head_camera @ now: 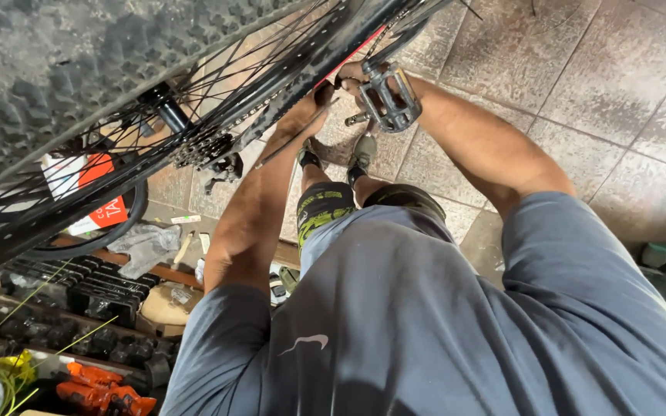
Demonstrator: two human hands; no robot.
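Overhead, both hands at the bicycle frame beside the grey pedal (grip hidden): left hand, right hand.

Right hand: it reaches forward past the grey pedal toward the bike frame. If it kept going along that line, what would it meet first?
Most likely the dark frame tube, just beyond the right hand beside the pedal; depth is unclear.

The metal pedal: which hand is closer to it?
Right. The right hand touches the pedal; the left hand sits beside it, on the frame side.
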